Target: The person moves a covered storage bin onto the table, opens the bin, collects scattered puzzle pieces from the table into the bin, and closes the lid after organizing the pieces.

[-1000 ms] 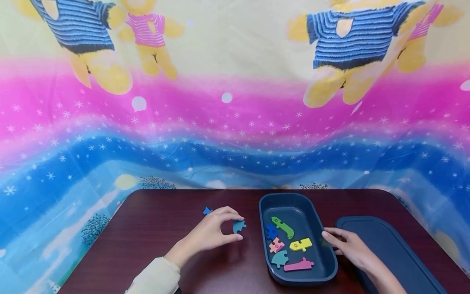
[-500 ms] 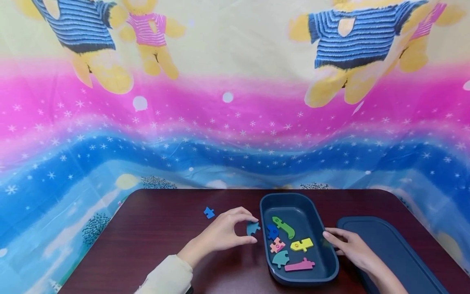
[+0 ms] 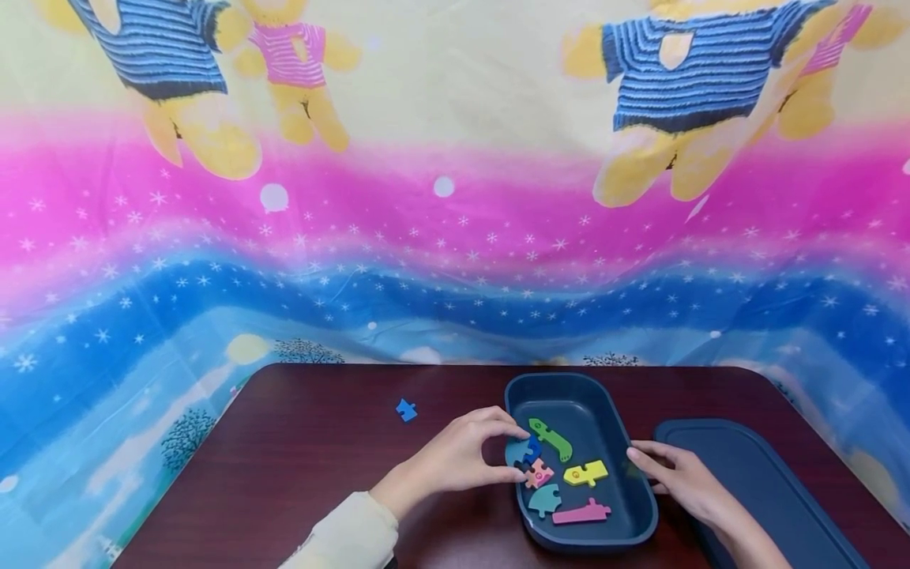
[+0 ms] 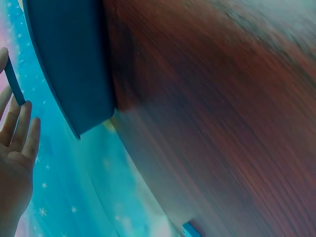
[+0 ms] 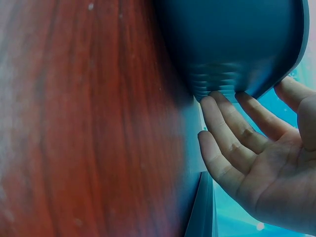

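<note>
My left hand [image 3: 462, 454] pinches a teal puzzle piece [image 3: 517, 453] between thumb and fingertips, over the left rim of a dark blue-grey box [image 3: 626, 521]. Edge-on, the same piece [image 4: 14, 81] shows in the left wrist view. Inside the box lie a green piece [image 3: 551, 440], a yellow piece [image 3: 586, 473], a pink piece [image 3: 581, 512], an orange-pink piece [image 3: 540, 474], a second teal piece [image 3: 544, 501] and a dark blue piece [image 3: 533, 450] partly covered by the held one. My right hand [image 3: 675, 478] touches the box's right side, thumb at the rim, fingertips against the outer wall.
A light blue puzzle piece [image 3: 406, 409] lies on the dark red wood table [image 3: 284, 474], left of the box. The flat blue-grey lid [image 3: 761, 482] rests to the right, partly behind the right forearm. A printed cloth [image 3: 455, 237] hangs behind the table.
My left hand has carried the teal piece rightward from above the table to over the box's left rim. The light blue piece now shows in full. The right hand keeps its place.
</note>
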### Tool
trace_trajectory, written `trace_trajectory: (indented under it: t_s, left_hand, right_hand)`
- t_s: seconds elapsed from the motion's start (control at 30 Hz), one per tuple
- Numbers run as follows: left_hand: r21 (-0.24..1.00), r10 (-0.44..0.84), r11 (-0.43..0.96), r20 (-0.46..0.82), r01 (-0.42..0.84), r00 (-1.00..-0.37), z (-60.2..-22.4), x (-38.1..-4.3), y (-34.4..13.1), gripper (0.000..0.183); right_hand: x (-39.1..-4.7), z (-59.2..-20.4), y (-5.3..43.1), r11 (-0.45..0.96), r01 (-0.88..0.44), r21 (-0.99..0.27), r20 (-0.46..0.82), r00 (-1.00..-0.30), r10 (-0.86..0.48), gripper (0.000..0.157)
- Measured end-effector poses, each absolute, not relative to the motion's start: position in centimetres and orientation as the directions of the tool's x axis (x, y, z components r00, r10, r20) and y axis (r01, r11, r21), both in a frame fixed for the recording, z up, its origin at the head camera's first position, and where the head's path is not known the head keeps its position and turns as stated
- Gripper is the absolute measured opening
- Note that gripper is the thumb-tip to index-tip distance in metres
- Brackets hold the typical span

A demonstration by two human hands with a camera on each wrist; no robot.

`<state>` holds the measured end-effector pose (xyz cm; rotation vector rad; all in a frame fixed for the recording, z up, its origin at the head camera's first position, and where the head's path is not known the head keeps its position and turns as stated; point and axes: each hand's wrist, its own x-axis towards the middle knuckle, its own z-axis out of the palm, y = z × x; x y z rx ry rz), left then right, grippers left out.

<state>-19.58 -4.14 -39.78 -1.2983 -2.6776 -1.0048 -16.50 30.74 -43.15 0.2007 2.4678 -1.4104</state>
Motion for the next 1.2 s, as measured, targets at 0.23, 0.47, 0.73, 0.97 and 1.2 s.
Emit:
trace_trajectory:
  t_s: [0.23,0.47,0.73,0.97,1.2]
  left_hand:
    - [0.544,0.740,0.425,0.252,0.724,-0.624,-40.0,-19.4,-2.5,0.047]
    - [0.546,0.779,0.375,0.253,0.749,-0.574,-40.4,-19.1,-1.2,0.044]
    - [0.505,0.805,0.374,0.241,0.778,-0.543,-40.5,-18.8,0.6,0.047]
    - [0.478,0.822,0.378,0.221,0.793,-0.525,-40.0,-18.7,2.3,0.047]
    - [0.538,0.826,0.409,0.126,0.737,-0.549,-40.1,-18.7,3.3,0.046]
  right_hand:
    - [-16.6,-43.2,30.8,0.509,0.271,-0.817,-0.333,-0.942,-0.032,0.075]
    - [-16.6,-43.3,30.6,0.505,0.276,-0.818,-0.334,-0.942,-0.027,0.074]
    - [-16.6,-43.1,30.7,0.518,0.267,-0.813,-0.328,-0.944,-0.029,0.072]
    - [-16.6,-42.9,30.7,0.530,0.256,-0.809,-0.321,-0.946,-0.034,0.076]
    - [-16.4,-42.9,30.6,0.532,0.256,-0.807,-0.318,-0.948,-0.026,0.077]
